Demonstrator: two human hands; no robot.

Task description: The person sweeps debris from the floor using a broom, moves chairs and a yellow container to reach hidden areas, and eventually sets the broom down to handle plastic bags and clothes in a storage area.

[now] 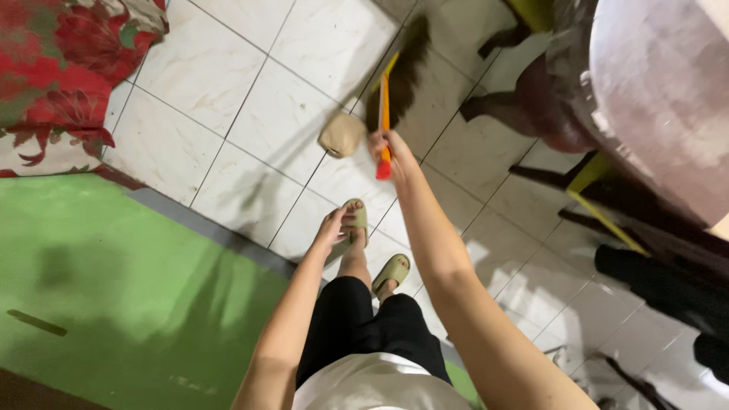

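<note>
- Here, the white tiled floor (pixel 250 114) is filling the upper middle of the frame, and the sweeping is going on across it; short, overlapping strokes would, I judge, be serving better than long flicks that scatter dust.
- A green mat (pixel 114 304) is lying across the lower left, with a red flowered cloth (pixel 53 68) in the upper left corner; keeping the bristles off both edges looks wise.
- A round, pale desk (pixel 661 99) is crowding the upper right, with dark chair legs (pixel 531 106) beneath it, so working away from that clutter first seems easier.
- The broom (pixel 391 83) is sitting in the upper centre, its orange handle running up to dark bristles that are resting on the tiles.
- The right hand (pixel 387 148) is clamping around the lower end of the handle, fingers wrapped tight; a grip a little higher would probably be giving more control.
- The left hand (pixel 334 226) is hanging loose at centre frame, fingers apart and holding nothing.
- A small tan crumpled lump (pixel 342 135) is lying just beside the bristles, to their left; drawing the broom gently behind it should be moving it without it rolling off.
- Two beige sandals (pixel 376 247) are showing below centre; staying behind the stroke is keeping them clear.
</note>
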